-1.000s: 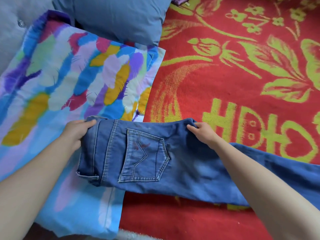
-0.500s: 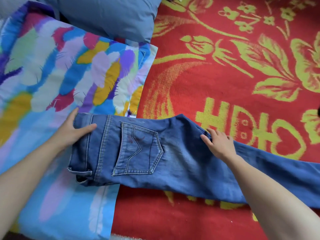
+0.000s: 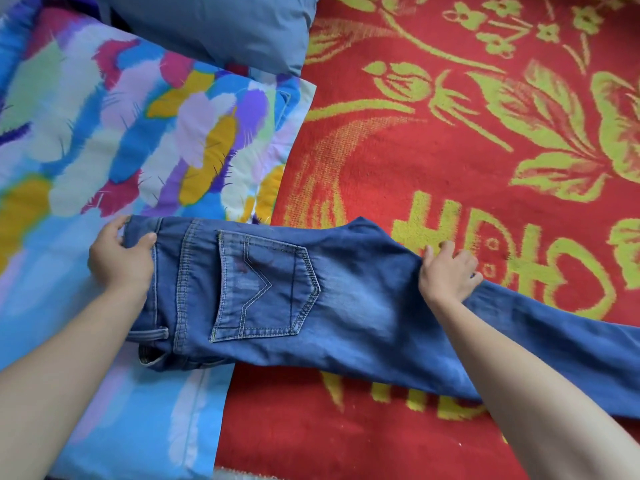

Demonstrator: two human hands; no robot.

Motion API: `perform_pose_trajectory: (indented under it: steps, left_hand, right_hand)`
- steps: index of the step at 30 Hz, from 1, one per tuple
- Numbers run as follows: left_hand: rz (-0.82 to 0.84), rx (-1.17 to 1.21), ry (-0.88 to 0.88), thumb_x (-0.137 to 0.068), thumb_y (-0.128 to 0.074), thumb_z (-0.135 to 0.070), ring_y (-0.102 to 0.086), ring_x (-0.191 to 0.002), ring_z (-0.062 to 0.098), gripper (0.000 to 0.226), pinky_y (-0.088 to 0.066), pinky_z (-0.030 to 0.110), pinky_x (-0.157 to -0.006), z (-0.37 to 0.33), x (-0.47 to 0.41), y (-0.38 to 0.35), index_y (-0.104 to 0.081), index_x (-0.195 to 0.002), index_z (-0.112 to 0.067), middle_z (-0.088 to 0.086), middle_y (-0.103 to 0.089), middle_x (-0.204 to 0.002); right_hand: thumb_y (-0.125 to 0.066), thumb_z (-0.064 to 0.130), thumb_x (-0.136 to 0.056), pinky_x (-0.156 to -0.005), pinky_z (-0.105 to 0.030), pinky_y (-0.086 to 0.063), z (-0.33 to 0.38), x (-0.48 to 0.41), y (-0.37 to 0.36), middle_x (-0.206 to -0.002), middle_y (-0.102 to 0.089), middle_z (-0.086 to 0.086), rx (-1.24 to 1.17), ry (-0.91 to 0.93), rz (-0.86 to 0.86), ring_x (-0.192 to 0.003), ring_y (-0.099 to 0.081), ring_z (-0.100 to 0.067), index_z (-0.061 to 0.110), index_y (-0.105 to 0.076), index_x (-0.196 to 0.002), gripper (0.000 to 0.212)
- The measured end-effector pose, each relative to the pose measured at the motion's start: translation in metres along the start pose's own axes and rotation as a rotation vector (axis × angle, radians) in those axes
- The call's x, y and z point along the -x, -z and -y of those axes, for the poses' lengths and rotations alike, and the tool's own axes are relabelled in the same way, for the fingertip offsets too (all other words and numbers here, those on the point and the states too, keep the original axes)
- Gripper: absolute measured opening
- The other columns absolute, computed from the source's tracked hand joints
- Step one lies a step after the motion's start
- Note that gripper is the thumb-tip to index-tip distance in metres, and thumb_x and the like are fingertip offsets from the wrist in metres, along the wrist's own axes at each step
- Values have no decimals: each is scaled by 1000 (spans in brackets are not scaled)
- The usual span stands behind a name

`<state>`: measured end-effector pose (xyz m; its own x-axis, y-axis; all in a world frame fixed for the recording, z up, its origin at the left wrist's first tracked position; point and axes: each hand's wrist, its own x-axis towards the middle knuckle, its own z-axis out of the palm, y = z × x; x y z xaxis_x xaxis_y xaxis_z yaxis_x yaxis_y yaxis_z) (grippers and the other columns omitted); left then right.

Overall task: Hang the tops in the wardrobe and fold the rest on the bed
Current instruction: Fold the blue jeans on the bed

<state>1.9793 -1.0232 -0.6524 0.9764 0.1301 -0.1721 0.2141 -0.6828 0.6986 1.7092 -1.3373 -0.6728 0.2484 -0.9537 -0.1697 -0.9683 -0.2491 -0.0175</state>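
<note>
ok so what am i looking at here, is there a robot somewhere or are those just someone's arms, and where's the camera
No robot here: those are a person's two bare arms. The camera is worn on the person's head and looks forward and down, so you see the hands much as they would. A pair of blue jeans lies stretched sideways with a back pocket facing up. Its waist end is on a pillow with a bright feather print, and its leg runs right over a red blanket with yellow-green flowers. A plain grey-blue pillow sits further back. The left hand grips the waist end, thumb on top. The right hand rests with spread fingers on the jeans' far edge, near where the leg begins.
</note>
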Motion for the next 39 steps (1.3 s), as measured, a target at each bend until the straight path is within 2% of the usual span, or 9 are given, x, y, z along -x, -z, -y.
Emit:
perform_pose_trajectory:
  steps: [5,8,13,16,22,25,29,35,39]
  left_hand:
    - [-139,-387,-710,-88,-49,-21,-29,-127,50,54,-28,56,-100,-16,65,-2,-37,-139,-6,32,-33,-140]
    - [152,-725,-1172,-86,-39,-42,-10,-140,41,57,-19,58,-105,10,100,-20,-37,-138,-20,26,-28,-145]
    - [350,-1082,-989,-85,-25,-67,-16,-134,47,65,11,43,-112,38,56,-14,-41,-140,-35,12,-28,-151]
    - [424,-1210,-861,-84,-18,-71,3,-141,42,69,4,49,-111,28,51,-14,-1,-143,-42,1,14,-152]
    - [372,-959,-835,-74,-63,-28,-21,-128,58,54,-19,73,-96,-3,122,-44,-59,-124,-6,36,-33,-140]
    - [500,-911,-973,-69,-49,-33,-29,-126,53,65,-27,72,-91,-19,182,-72,-50,-129,-8,35,-37,-137]
    - [622,-880,-1101,-57,-82,-30,-33,-123,44,84,-39,68,-85,-30,273,-119,-42,-129,-14,32,-47,-132]
    - [832,-1033,-1100,-49,-86,-41,-61,-97,49,75,-55,57,-64,-56,385,-193,-67,-117,-16,27,-59,-120]
    - [895,-1024,-1017,-81,-66,-46,-33,-133,43,76,-38,50,-100,-83,442,-232,-33,-145,-23,18,-25,-152]
  right_hand:
    - [-33,42,-94,-102,-47,-23,-20,48,-22,-135,-38,-17,-5,686,-198,-129,-31,-32,16,-46,-123,41]
    - [-11,56,-96,-104,-55,-23,-31,76,-42,-143,-32,-16,107,751,67,-134,-24,-34,27,-42,-130,54]
    - [9,76,-78,-105,-67,-8,-42,47,-32,-158,1,-8,230,324,366,-144,2,-33,47,-7,-145,75]
    - [-14,67,-90,-109,-66,-1,-84,12,-7,-158,4,-6,78,-77,471,-145,8,-26,45,-8,-147,61]
    - [-24,57,-96,-113,-54,-8,-199,2,13,-158,1,-9,157,-101,344,-145,5,-24,36,-7,-149,60]
    - [-26,55,-96,-112,-54,-10,-259,11,10,-157,-4,-10,188,-182,352,-145,1,-26,34,-10,-149,59]
    - [-24,58,-95,-111,-58,-7,-339,7,16,-157,-8,-9,178,-262,420,-145,-1,-25,37,-17,-147,57]
    - [-29,56,-95,-110,-56,-15,-459,-24,42,-154,-19,-8,164,-329,484,-143,-10,-24,34,-18,-147,58]
    - [-37,52,-94,-108,-49,-24,-511,-46,54,-150,-25,-11,69,-358,418,-139,-22,-26,27,-22,-147,60]
